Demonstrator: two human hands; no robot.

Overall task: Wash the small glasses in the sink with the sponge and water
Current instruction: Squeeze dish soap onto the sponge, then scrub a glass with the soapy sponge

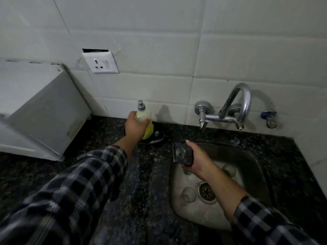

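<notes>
Two hands logged, both loaded. Far left: noted white box on counter, socket on tiled wall above it. Next right, saw left hand wrapped round soap bottle, upright, at far edge of counter over a dark dish. Couldn't tell whether lifted or seated.

Further right, saw right hand gripping sponge, thumb along top, held above far-left corner of sink. Noted whitish smear on its upward face; read as soap, not certain.

Below that hand, counted three small glasses in basin. Spotted first glass mostly hidden under right hand, second glass just near-left of drain, third glass right of the wrist. Couldn't settle upright vs tipped for any; too dim. Right of that, on wall: logged tap, spout tip above sink's far rim, no stream made out.

Key geometry: placed glasses down and nearward from sponge hand, all inside basin. Rated right hand much nearer, left hand well apart over on counter. Judged washing proper not started: no glass in either hand. Expected left hand to need to shed bottle and cross right into basin for a glass, sponge hand only needing to lower. Flagged risk: glass on steel, likely slippery once wet.
</notes>
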